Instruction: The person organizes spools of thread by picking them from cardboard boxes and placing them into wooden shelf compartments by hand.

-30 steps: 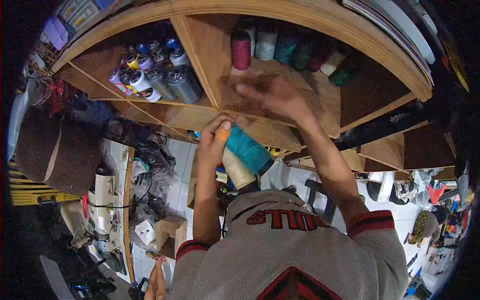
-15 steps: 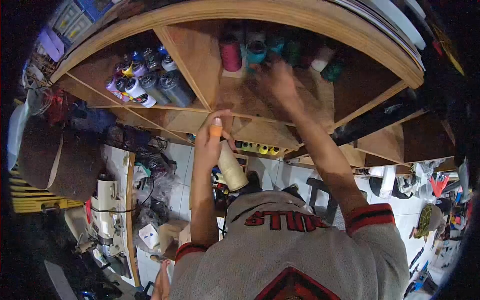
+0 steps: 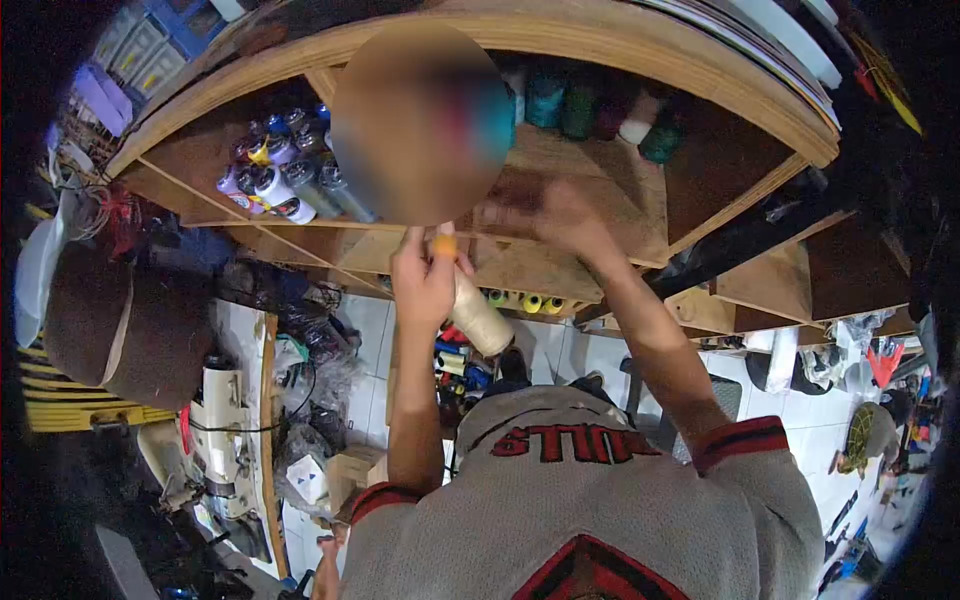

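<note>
My left hand (image 3: 424, 285), with an orange band on a finger, holds a cream thread cone (image 3: 482, 320) that tilts down toward the right, below the shelf front. My right hand (image 3: 575, 220) is smeared by motion over the front of the wooden compartment (image 3: 600, 175); its fingers are too blurred to read. Behind it stand a teal spool (image 3: 545, 98), a white spool (image 3: 638, 125) and a dark green spool (image 3: 662, 142). A round blurred patch covers the compartment's left part, with pink and teal colour showing in it.
Purple, white and grey spools (image 3: 278, 190) fill the left compartment. Small yellow spools (image 3: 532, 302) sit on a lower level. A sewing machine (image 3: 218, 400) and a cardboard box (image 3: 352, 475) are at the left. Part of another person's limb (image 3: 328, 565) shows at the bottom left.
The teal cone left my left hand and appeared by my right hand among the shelf spools. My right hand has since drawn back toward the shelf front. The cream cone stays in my left hand.
</note>
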